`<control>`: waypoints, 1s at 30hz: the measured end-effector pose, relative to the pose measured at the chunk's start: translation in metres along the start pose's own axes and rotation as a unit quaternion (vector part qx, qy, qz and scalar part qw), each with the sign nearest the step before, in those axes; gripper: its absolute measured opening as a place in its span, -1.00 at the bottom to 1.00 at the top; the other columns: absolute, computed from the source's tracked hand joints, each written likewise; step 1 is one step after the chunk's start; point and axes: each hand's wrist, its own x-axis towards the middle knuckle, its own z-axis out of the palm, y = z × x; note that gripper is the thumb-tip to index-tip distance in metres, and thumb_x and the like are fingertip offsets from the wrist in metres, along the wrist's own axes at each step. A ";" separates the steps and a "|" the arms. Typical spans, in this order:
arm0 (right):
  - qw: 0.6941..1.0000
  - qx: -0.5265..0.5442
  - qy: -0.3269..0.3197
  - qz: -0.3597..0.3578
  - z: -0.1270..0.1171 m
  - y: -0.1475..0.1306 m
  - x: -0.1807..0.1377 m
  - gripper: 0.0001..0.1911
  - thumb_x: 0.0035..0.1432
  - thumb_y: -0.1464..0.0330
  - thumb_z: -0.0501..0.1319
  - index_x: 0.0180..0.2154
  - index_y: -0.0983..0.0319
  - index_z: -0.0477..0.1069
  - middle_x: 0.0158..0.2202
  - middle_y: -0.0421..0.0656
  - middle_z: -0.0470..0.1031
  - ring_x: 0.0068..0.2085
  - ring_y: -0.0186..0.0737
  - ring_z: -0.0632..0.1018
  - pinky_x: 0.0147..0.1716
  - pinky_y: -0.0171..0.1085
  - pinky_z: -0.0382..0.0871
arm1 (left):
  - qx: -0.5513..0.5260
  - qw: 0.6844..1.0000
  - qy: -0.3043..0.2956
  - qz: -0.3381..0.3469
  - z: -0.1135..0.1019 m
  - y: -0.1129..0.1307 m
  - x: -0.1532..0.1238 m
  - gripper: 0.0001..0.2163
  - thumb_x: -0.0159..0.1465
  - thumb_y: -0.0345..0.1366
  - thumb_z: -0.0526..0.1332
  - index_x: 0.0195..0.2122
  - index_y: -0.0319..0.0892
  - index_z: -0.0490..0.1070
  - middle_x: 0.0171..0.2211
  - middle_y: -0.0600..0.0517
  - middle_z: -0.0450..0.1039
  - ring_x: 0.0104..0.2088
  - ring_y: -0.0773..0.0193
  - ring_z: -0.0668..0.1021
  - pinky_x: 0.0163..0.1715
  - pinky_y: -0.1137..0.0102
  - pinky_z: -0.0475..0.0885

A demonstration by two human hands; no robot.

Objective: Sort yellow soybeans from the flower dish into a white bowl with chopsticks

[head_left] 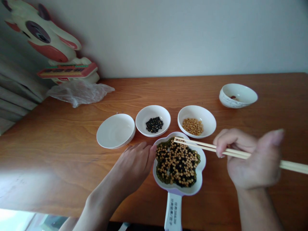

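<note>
My right hand (250,157) holds a pair of pale wooden chopsticks (207,146). Their tips are close together over the far part of a flower-shaped dish (203,163) with a handle; whether a bean is between them I cannot tell. Mixed yellow soybeans, black beans and small green beans (178,163) fill the dish. My left hand (137,160) is closed at the dish's left rim, thumb against it. Just behind stand a white bowl with black beans (154,124) and a white bowl with soybeans (192,126). Left of them is a white bowl (115,131) with nothing visible in it.
At the back right stands another white bowl (238,95) with a few small brown bits inside. A cow-shaped toy keyboard (69,70) and a crumpled clear plastic bag (80,92) are at the back left. The wooden table (149,89) meets a pale wall; a curtain (14,93) hangs left.
</note>
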 end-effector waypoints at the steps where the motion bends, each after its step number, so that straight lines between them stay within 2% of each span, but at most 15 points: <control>1: 0.998 0.001 0.056 -0.010 -0.002 -0.001 0.001 -0.15 0.46 -0.14 -0.24 -0.64 0.14 0.40 -0.69 -0.13 0.31 -0.56 -0.16 0.44 -0.52 -0.15 0.24 | -0.002 1.000 -0.006 -0.004 -0.001 0.000 0.000 -0.72 0.47 -0.58 -0.07 0.01 -0.35 0.40 -0.20 -0.18 0.56 -0.17 0.07 0.63 -0.25 0.22 0.57; 4: 0.974 -0.031 0.225 -0.024 -0.002 -0.005 0.004 -0.17 0.50 -0.06 -0.27 -0.64 0.16 0.36 -0.70 -0.13 0.31 -0.58 -0.18 0.45 -0.51 -0.19 0.26 | 0.002 1.000 -0.011 -0.004 -0.002 0.001 0.001 -0.72 0.46 -0.58 -0.08 0.00 -0.32 0.39 -0.19 -0.16 0.56 -0.19 0.09 0.63 -0.27 0.25 0.57; 5: 0.964 -0.045 0.259 -0.022 -0.001 -0.007 0.005 -0.18 0.51 -0.04 -0.28 -0.63 0.16 0.36 -0.69 -0.13 0.31 -0.57 -0.19 0.45 -0.50 -0.20 0.26 | 0.008 1.000 -0.009 -0.001 -0.002 0.001 0.001 -0.71 0.46 -0.59 -0.09 0.02 -0.33 0.38 -0.19 -0.16 0.56 -0.20 0.09 0.63 -0.28 0.25 0.57; 7: 0.955 -0.072 0.289 -0.014 0.003 -0.011 0.005 -0.19 0.51 -0.02 -0.29 -0.61 0.17 0.36 -0.69 -0.14 0.32 -0.56 -0.21 0.44 -0.49 -0.21 0.25 | 0.017 1.000 -0.004 0.002 -0.002 0.001 0.000 -0.68 0.46 -0.59 -0.12 0.05 -0.36 0.37 -0.20 -0.17 0.56 -0.21 0.08 0.64 -0.31 0.23 0.57; 11: 0.945 -0.126 0.301 0.003 0.009 -0.013 0.005 -0.20 0.49 -0.05 -0.27 -0.61 0.17 0.36 -0.69 -0.14 0.31 -0.57 -0.22 0.42 -0.54 -0.21 0.19 | 0.018 1.000 -0.007 0.003 -0.002 0.000 -0.002 -0.67 0.46 -0.60 -0.13 0.05 -0.37 0.36 -0.18 -0.19 0.57 -0.20 0.05 0.64 -0.31 0.21 0.57; 17: 0.925 -0.174 0.336 -0.022 -0.003 0.010 0.012 -0.19 0.44 -0.11 -0.27 -0.62 0.16 0.36 -0.75 -0.14 0.26 -0.64 -0.21 0.40 -0.60 -0.20 0.16 | 0.011 1.000 0.006 0.002 0.002 0.000 -0.002 -0.68 0.47 -0.59 -0.12 0.05 -0.38 0.38 -0.20 -0.18 0.57 -0.18 0.05 0.64 -0.28 0.21 0.58; 22: 0.946 -0.130 0.296 0.013 0.000 0.012 0.013 -0.15 0.31 -0.27 -0.26 -0.63 0.15 0.38 -0.75 -0.14 0.31 -0.64 -0.20 0.42 -0.62 -0.21 0.18 | 0.005 1.000 0.009 0.002 0.001 0.001 0.000 -0.68 0.48 -0.59 -0.12 0.02 -0.38 0.41 -0.21 -0.19 0.57 -0.21 0.04 0.64 -0.30 0.20 0.58; 25: 0.948 -0.137 0.288 0.003 0.010 0.001 0.011 -0.15 0.43 -0.14 -0.32 -0.61 0.17 0.37 -0.71 -0.16 0.32 -0.60 -0.20 0.43 -0.58 -0.21 0.19 | 0.008 1.000 0.004 0.001 0.000 0.002 -0.001 -0.66 0.48 -0.59 -0.13 0.00 -0.37 0.43 -0.21 -0.19 0.57 -0.18 0.02 0.65 -0.28 0.18 0.58; 30: 0.958 -0.095 0.268 -0.018 0.009 -0.005 0.011 -0.12 0.43 -0.15 -0.40 -0.63 0.15 0.32 -0.72 -0.17 0.30 -0.63 -0.21 0.40 -0.59 -0.20 0.19 | 0.010 1.000 0.013 0.006 0.001 0.001 -0.001 -0.66 0.49 -0.58 -0.13 0.02 -0.39 0.43 -0.23 -0.18 0.58 -0.20 0.03 0.65 -0.27 0.19 0.58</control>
